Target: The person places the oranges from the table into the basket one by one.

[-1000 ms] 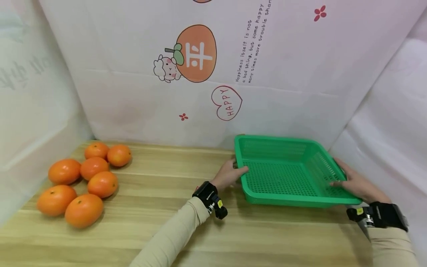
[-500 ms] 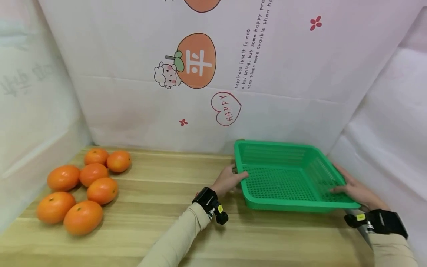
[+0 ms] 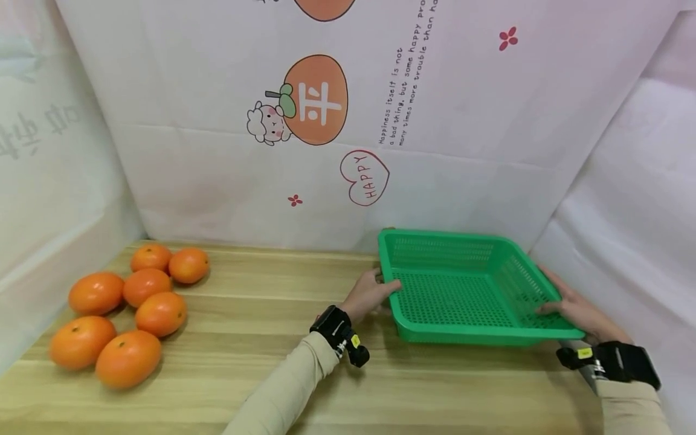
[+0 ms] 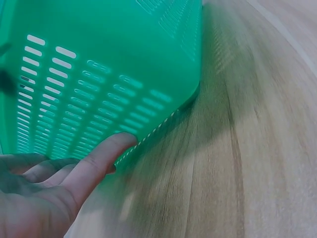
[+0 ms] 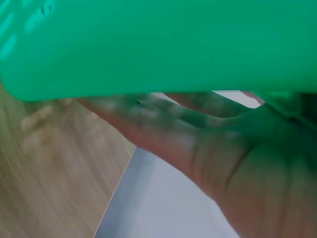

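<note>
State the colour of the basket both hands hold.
The basket is green, seen best in the head view.

We count seven orange fruits [image 3: 147, 287], one tabletop [image 3: 261, 290], one green basket [image 3: 489, 335], one left grip [image 3: 368, 296], one right grip [image 3: 586, 315], two sleeves [image 3: 288, 386], two black wristbands [image 3: 330, 323], two printed red flowers [image 3: 509, 38] and one printed heart [image 3: 367, 177].

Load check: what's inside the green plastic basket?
No load visible in the plastic basket: perforated floor, plus thumbs of the left hand and right hand. The near wall's inner face is hidden behind its rim.
</note>
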`<state>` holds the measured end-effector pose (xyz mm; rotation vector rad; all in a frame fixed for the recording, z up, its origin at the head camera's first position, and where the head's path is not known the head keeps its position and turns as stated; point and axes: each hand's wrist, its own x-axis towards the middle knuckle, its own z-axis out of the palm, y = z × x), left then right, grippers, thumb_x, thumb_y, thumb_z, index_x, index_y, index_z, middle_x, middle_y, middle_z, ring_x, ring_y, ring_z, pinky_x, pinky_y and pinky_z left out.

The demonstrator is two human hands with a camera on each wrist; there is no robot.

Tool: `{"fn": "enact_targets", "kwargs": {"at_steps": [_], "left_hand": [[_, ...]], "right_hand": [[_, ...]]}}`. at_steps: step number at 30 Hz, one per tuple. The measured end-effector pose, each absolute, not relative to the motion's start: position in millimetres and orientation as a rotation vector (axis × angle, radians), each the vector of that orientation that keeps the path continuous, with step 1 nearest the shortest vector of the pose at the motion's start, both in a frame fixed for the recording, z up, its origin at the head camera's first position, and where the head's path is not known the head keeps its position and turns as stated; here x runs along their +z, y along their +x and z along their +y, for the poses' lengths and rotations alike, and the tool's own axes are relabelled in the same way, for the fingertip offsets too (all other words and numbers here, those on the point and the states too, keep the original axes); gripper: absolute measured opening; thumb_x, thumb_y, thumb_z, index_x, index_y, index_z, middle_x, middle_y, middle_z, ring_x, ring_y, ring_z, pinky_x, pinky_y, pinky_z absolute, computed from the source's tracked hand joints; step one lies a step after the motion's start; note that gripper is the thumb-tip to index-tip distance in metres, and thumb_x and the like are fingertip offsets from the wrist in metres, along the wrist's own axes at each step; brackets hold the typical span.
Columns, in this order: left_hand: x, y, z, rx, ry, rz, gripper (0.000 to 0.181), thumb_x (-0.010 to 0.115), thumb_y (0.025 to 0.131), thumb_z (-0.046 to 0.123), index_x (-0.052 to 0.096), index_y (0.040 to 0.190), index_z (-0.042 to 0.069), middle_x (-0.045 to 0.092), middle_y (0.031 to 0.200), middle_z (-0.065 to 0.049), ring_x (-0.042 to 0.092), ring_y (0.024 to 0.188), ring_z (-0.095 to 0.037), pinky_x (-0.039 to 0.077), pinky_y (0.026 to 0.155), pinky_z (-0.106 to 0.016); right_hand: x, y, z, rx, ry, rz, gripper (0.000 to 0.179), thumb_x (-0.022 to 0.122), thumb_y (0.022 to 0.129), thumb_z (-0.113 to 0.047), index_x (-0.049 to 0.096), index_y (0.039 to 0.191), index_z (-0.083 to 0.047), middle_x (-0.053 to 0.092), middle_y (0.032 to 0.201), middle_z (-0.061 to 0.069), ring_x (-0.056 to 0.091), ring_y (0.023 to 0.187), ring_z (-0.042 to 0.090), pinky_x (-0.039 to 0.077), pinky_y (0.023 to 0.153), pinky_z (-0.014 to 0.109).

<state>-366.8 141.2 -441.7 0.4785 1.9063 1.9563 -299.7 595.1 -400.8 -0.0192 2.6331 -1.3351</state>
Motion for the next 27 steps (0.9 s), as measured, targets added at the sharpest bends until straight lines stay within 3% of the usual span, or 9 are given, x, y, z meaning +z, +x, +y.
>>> {"fn": "enact_targets", "kwargs": {"at_steps": [3, 10, 18, 19, 27], "left_hand": [[-439.7, -369.3, 144.9, 1.962, 0.474, 1.903, 0.057, 0.064, 0.101, 0.027, 0.05, 0.15, 0.001, 0.07, 0.129, -0.02, 0.076, 0.108, -0.036, 0.065, 0.082, -0.038], [-439.5, -371.3, 147.6, 1.961, 0.494, 1.876, 0.06, 0.063, 0.101, 0.026, 0.045, 0.154, 0.001, 0.07, 0.13, -0.02, 0.075, 0.111, -0.035, 0.065, 0.082, -0.039], [-438.9, -373.3, 144.4, 1.989, 0.487, 1.855, 0.059, 0.063, 0.101, 0.026, 0.046, 0.152, 0.0, 0.067, 0.133, -0.02, 0.073, 0.115, -0.037, 0.065, 0.083, -0.04], [-438.9, -373.1, 144.0, 1.991, 0.485, 1.86, 0.059, 0.063, 0.101, 0.026, 0.047, 0.152, 0.0, 0.067, 0.133, -0.02, 0.073, 0.115, -0.037, 0.065, 0.082, -0.039], [-441.2, -368.1, 139.7, 1.969, 0.485, 1.861, 0.058, 0.063, 0.102, 0.026, 0.048, 0.152, 0.002, 0.069, 0.131, -0.019, 0.075, 0.111, -0.033, 0.065, 0.083, -0.04]], "right_hand": [[-397.0, -300.0, 597.5, -1.326, -0.017, 2.646, 0.108, 0.059, 0.1, -0.003, -0.017, 0.162, -0.048, 0.0, 0.161, 0.051, 0.061, 0.056, 0.013, 0.057, 0.057, 0.034], [-396.5, -295.3, 598.4, -1.315, -0.005, 2.64, 0.102, 0.057, 0.104, -0.008, -0.018, 0.163, -0.046, -0.01, 0.163, 0.049, 0.061, 0.057, 0.011, 0.056, 0.057, 0.035], [-389.1, -302.0, 593.9, -1.303, 0.039, 2.653, 0.097, 0.054, 0.105, -0.013, -0.016, 0.162, -0.048, 0.004, 0.159, 0.052, 0.059, 0.053, 0.014, 0.057, 0.056, 0.036], [-388.8, -302.1, 593.8, -1.296, 0.033, 2.658, 0.096, 0.053, 0.106, -0.013, -0.016, 0.162, -0.048, 0.003, 0.16, 0.052, 0.061, 0.059, 0.015, 0.058, 0.058, 0.036], [-395.7, -298.0, 591.0, -1.323, 0.039, 2.625, 0.095, 0.054, 0.107, -0.016, -0.014, 0.162, -0.05, -0.006, 0.165, 0.046, 0.062, 0.062, 0.015, 0.057, 0.06, 0.036]]}}
